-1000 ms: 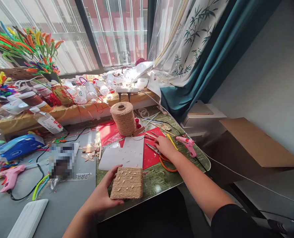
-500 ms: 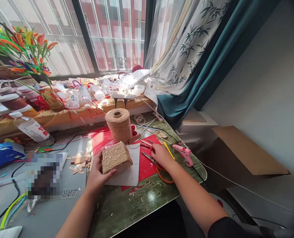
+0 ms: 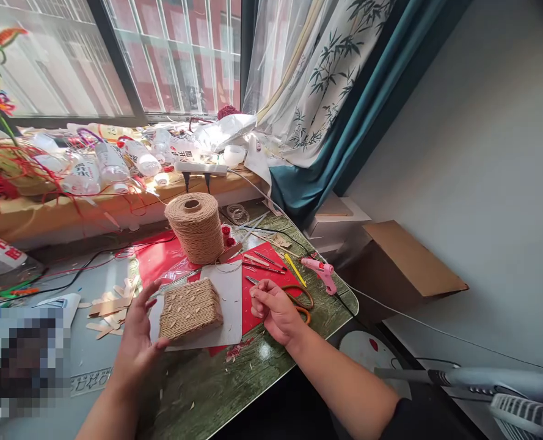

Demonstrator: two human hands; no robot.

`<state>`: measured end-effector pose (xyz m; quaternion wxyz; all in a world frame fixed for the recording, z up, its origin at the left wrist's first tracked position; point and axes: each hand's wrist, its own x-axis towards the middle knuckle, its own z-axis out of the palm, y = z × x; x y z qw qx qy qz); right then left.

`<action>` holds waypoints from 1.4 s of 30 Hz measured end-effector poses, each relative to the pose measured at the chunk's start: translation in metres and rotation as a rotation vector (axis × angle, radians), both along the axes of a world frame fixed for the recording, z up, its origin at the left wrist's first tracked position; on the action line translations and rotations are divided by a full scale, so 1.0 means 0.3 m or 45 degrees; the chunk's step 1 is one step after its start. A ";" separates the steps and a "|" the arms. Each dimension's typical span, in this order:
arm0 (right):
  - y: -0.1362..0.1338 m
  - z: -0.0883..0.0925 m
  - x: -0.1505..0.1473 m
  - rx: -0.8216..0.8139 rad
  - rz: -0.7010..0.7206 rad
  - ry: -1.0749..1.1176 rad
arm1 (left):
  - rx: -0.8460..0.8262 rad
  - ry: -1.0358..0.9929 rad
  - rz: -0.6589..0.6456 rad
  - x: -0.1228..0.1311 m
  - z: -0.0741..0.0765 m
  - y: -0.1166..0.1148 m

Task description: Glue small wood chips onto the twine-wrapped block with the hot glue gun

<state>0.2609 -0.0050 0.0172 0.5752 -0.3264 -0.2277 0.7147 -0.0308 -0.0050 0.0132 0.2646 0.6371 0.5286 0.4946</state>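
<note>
A block-shaped box wrapped in jute twine (image 3: pixel 191 313), dotted with small pale seed-like bits, rests on a whitish card (image 3: pixel 233 315). Just left of it is my left hand (image 3: pixel 138 336), fingers spread and holding nothing. My right hand (image 3: pixel 275 308) is raised to the right of the box with thumb and fingertips pinched together; whatever they hold, if anything, is too small to make out. Partly hidden behind that hand, orange-handled scissors (image 3: pixel 311 297) lie over red paper (image 3: pixel 271 252). A big spool of jute twine (image 3: pixel 198 235) stands behind the box.
A pink glue gun (image 3: pixel 319 272) and a yellow craft knife (image 3: pixel 295 270) lie at the table's right side. Wooden sticks (image 3: pixel 110 308) are piled on the left. Plastic bottles (image 3: pixel 110 162) and a power strip (image 3: pixel 201 168) crowd the windowsill. An open cardboard box (image 3: pixel 413 256) stands right.
My left hand has let go of the twine-wrapped box, which now sits on the card. My right hand has lifted from beside the scissors and come toward me, fingers pinched. The view has turned right.
</note>
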 end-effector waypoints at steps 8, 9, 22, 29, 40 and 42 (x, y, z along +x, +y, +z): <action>-0.189 0.041 -0.120 0.037 0.071 0.117 | 0.699 0.474 -0.562 0.220 0.106 -0.130; -0.193 0.047 -0.117 0.040 0.066 0.131 | 0.648 0.457 -0.593 0.248 0.112 -0.128; -0.120 -0.023 0.379 0.486 -1.131 -1.206 | 0.010 -0.066 -0.836 0.324 0.009 -0.166; -0.009 -0.138 0.694 0.073 -0.701 -1.627 | -0.466 0.014 -1.115 0.373 -0.052 -0.185; 0.042 -0.042 0.637 0.136 -0.381 -1.620 | -0.845 -0.385 -0.696 0.349 -0.043 -0.157; 0.028 -0.051 0.611 0.062 -0.459 -1.557 | -0.874 -0.443 -0.667 0.355 -0.048 -0.158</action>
